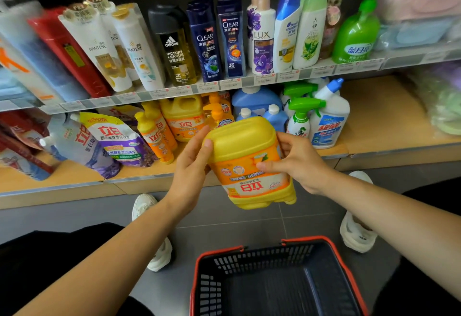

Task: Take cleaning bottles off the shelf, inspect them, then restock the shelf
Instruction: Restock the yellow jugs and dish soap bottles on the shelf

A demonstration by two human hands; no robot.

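Both grips clasp one squat yellow plastic detergent jug with an orange label [247, 146], held in the air in front of the lower wooden shelf board [386, 116] and above the grey tiled floor [224, 216]. The left grip [192, 166] curls round the jug's upper left edge, thumb on the front. The right grip [296, 163] pinches its right side, thumb across the label.

The label reads upside down, so the jug seems to be inverted. If its cap is loose, liquid could leak onto the floor or into the red-rimmed dark plastic basket [334, 248] lower down, nearer the person. The plastic looks smooth and the hold is mostly fingertips, so the jug could slip. Setting it on the shelf carelessly could topple the crowded orange pump bottles [154, 131] there.

The jug's cap and handle are out of sight. The left fingers are hidden behind it. The price tags [207, 86] on the shelf edges are too blurred to read.
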